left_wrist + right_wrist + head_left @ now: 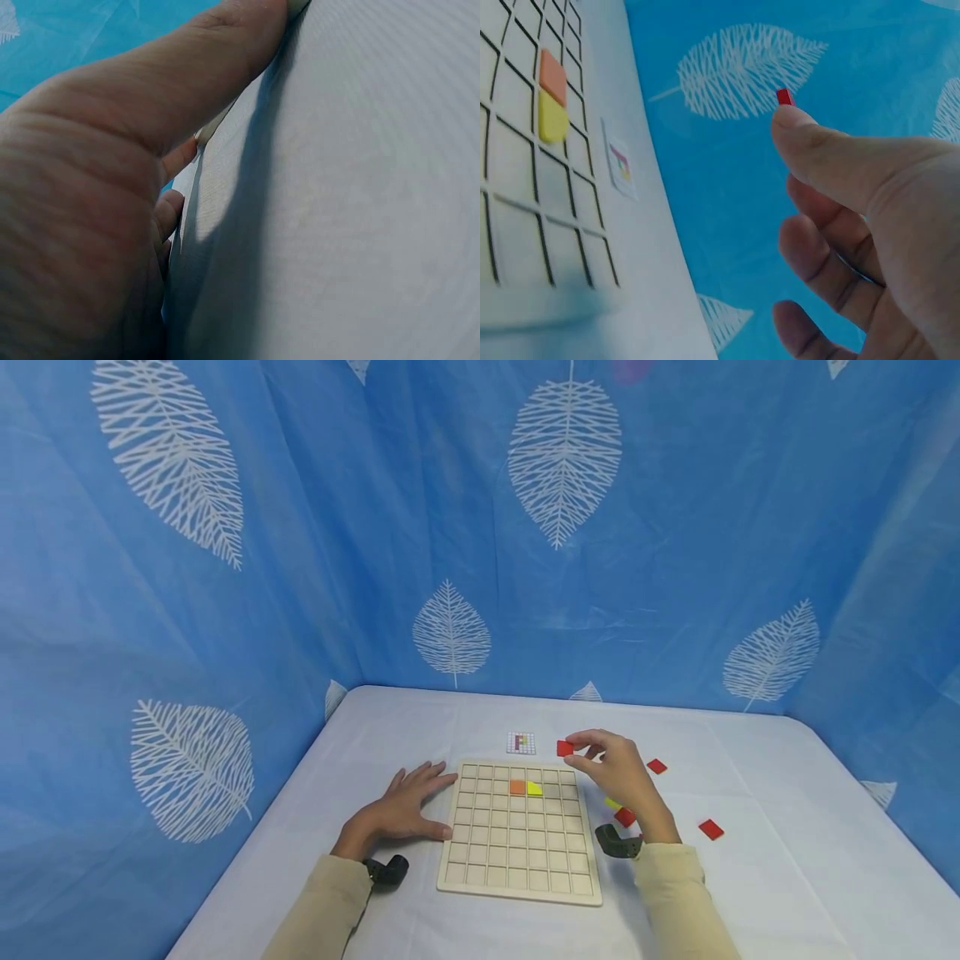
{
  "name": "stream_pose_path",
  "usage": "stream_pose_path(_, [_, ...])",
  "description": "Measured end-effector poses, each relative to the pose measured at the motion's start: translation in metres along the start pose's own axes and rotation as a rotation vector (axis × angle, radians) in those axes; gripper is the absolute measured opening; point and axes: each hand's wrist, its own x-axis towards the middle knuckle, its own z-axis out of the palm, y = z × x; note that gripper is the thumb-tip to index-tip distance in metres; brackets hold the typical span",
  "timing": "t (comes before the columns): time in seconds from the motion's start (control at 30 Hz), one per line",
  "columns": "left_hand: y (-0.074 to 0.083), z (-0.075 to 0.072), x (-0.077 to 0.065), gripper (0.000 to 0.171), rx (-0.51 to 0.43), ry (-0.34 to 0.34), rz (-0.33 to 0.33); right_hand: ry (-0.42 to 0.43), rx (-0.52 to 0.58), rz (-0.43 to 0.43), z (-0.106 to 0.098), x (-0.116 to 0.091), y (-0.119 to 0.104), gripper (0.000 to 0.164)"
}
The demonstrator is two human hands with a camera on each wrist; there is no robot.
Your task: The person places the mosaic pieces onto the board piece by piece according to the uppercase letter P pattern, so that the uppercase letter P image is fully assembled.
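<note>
Between thumb and fingertips my right hand (pixel 611 768) pinches a red square tile (pixel 565 748), held above the far right corner of a pale wooden grid board (pixel 517 864). Only a small red edge (pixel 784 97) of that tile shows in the right wrist view. My left hand (pixel 405 806) lies with its fingers spread at the board's left edge, thumb and a fingertip touching it. Side by side in the board's second row sit an orange tile (pixel 517 787) and a yellow tile (pixel 534 789) with a notched or curved side.
A small card (pixel 521 743) with a coloured grid pattern lies behind the board. Right of the board are loose red tiles (pixel 657 766), one nearer the front (pixel 711 829), and a red tile (pixel 626 817) beside a yellow piece (pixel 613 804), partly behind my right wrist.
</note>
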Motion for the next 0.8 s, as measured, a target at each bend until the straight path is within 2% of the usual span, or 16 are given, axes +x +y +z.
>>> stream_pose_path(0.17, [0.000,-0.001,0.001,0.102,-0.002,0.005,0.001,0.015,0.024,0.006,0.016,0.005,-0.008,0.031])
stream_pose_path(0.37, [0.000,0.001,-0.001,0.101,0.002,0.002,0.006,-0.013,0.066,0.038,0.037,0.007,-0.015,0.030])
stream_pose_path(0.8, [0.003,0.001,-0.001,0.100,-0.008,0.009,0.006,-0.055,0.139,0.089,0.069,0.011,-0.016,0.026])
